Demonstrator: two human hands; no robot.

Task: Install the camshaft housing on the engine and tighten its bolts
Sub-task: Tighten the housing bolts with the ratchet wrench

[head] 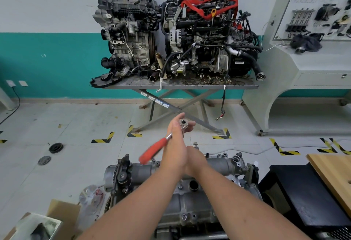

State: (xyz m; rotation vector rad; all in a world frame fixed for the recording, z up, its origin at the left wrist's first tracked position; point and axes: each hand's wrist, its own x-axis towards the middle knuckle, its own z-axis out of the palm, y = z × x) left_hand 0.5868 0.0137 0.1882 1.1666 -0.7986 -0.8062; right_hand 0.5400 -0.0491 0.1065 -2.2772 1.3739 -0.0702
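the left hand point(175, 144) is raised above the engine point(182, 188), its fingers point(179, 119) wrapped round the metal neck of a ratchet wrench point(165, 142) just below the round head, which pokes out at the fingertips. the wrench's red grip slants down and to the left, blurred, hanging over the near end of the engine. the right hand point(195, 159) sits just beside the left wrist, touching it, low over the camshaft housing point(218, 163); its fingers are hidden behind the left hand, so i cannot tell whether they are apart, together or holding anything. the camshaft housing lies along the top of the engine at the bottom centre of the view, with a bolt point(195, 144) standing up from its far edge just beyond the right hand. farther back, two more complete engines point(171, 34) sit on a scissor-leg table point(180, 86) against a teal and white wall. a cardboard box point(57, 215) lies on the floor to the lower left, and a wooden board point(332, 173) shows at the right edge.
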